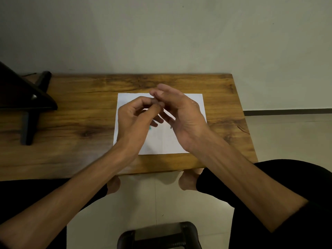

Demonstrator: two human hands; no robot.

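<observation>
Left forearm: yours, bare, entering from 7 o'clock and rising toward centre.
Left hand: back turned to you, fingers curled, thumb and forefinger tips drawn together at its 1 o'clock edge.
Right forearm: bare, entering from 4 o'clock.
Right hand: thumb side up, palm facing 9 o'clock. Thumb and forefinger bend to meet your left fingertips; the other fingers lie straighter, pointing to 8 o'clock.
Contact point: blurred; you cannot tell whether anything is pinched there.
</observation>
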